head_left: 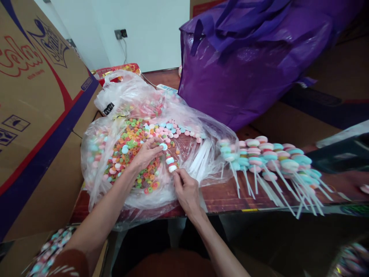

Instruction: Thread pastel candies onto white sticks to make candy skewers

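Observation:
My left hand [146, 154] pinches a pale blue marshmallow disc [164, 146] above the open plastic bag. In my right hand [186, 190] is the lower end of a candy skewer [170, 159], threaded with white and blue marshmallow discs and coloured gummy rings. The skewer's top sits just below the blue disc; its stick is mostly hidden by candy and fingers. Beneath my hands, the clear bag [138, 202] holds many gummy rings [131, 144], with pink, white and blue marshmallow discs [168, 129] behind them. White sticks [201, 157] lie in the bag's right side.
Finished-looking candy skewers [271, 157] are piled on the table [215, 198] at right, sticks over the front edge. A large purple bag [245, 73] stands behind. A tall cardboard box [31, 115] bounds the left. More packed candy [53, 246] shows low at left.

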A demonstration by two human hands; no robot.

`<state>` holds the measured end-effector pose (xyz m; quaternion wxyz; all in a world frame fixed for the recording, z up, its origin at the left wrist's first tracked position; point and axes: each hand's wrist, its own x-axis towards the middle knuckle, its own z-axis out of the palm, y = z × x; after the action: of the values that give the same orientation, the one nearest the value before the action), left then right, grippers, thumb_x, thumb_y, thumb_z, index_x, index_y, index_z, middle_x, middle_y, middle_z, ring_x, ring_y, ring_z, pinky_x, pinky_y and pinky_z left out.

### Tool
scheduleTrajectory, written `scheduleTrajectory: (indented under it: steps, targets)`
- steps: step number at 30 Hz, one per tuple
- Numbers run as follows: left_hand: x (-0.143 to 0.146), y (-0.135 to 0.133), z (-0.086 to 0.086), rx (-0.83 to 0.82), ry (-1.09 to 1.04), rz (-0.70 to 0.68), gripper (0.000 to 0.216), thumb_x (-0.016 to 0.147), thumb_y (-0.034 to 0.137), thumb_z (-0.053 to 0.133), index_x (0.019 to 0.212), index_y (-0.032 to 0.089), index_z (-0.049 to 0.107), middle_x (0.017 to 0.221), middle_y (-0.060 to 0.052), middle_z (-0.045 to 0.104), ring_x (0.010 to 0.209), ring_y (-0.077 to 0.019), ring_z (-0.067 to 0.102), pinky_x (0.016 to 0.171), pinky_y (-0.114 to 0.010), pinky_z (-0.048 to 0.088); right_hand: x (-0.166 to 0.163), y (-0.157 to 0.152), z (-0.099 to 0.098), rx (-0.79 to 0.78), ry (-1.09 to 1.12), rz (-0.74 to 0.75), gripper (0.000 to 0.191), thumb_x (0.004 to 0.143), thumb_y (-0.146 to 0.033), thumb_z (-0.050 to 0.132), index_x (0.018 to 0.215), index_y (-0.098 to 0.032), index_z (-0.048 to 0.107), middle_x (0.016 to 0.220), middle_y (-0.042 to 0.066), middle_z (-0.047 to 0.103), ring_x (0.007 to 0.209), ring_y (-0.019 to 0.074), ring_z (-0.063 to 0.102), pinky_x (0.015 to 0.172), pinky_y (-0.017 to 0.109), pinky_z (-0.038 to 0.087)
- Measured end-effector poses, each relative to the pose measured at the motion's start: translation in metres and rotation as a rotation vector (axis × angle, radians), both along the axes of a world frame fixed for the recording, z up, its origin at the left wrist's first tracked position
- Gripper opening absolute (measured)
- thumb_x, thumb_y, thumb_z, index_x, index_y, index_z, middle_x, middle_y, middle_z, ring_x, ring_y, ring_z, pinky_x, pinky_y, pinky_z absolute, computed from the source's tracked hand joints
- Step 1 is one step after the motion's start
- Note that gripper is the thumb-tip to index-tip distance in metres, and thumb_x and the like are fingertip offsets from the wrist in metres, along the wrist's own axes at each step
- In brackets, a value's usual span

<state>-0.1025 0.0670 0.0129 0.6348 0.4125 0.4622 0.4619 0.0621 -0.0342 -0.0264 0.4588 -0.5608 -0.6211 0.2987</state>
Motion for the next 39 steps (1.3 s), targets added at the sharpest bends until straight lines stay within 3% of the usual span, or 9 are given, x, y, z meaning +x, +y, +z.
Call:
scheduleTrajectory:
  steps: [9, 19, 27, 39]
  targets:
    - [0.001, 0.001, -0.005, -0.004, -0.035, -0.001, 0.043, 0.061, 0.031, 0.089, 0.096, 0.018, 0.069, 0.088, -0.001, 0.071, 0.077, -0.0112, 0.065, 0.071, -0.022, 0.052, 0.0, 0.001, -0.003, -0.015, -0.002, 0.009, 0.029, 0.096, -0.035, 0.044, 0.077, -0.02, 0.06, 0.058, -0.005, 0.047, 0.051, 0.0106, 0.041, 0.053, 0.022, 0.033]
    - [-0.001, 0.0, -0.008, 0.079, 0.033, -0.125, 0.041, 0.064, 0.029, 0.087, 0.1, 0.017, 0.071, 0.085, -0.001, 0.068, 0.073, -0.0093, 0.06, 0.069, -0.021, 0.047, 0.0, 0.001, -0.004, -0.012, -0.011, 0.008, 0.029, 0.097, -0.034, 0.043, 0.077, -0.02, 0.059, 0.058, -0.005, 0.048, 0.051, 0.0107, 0.042, 0.053, 0.022, 0.033]
    - [0.0, 0.001, -0.013, 0.1, 0.051, -0.034, 0.035, 0.063, 0.032, 0.086, 0.09, 0.014, 0.073, 0.081, -0.002, 0.069, 0.07, -0.0109, 0.058, 0.067, -0.023, 0.045, 0.0, 0.001, -0.004, -0.008, 0.003, 0.008, 0.028, 0.096, -0.033, 0.044, 0.077, -0.02, 0.059, 0.059, -0.005, 0.047, 0.052, 0.0106, 0.043, 0.054, 0.022, 0.033]
    - [0.015, -0.002, -0.015, 0.185, 0.129, 0.125, 0.019, 0.066, 0.019, 0.078, 0.083, 0.015, 0.07, 0.078, 0.0, 0.07, 0.07, -0.0114, 0.061, 0.069, -0.023, 0.048, 0.0, -0.001, -0.001, 0.013, 0.036, 0.027, 0.026, 0.097, -0.032, 0.045, 0.079, -0.02, 0.06, 0.062, -0.004, 0.053, 0.054, 0.0112, 0.048, 0.055, 0.022, 0.036]
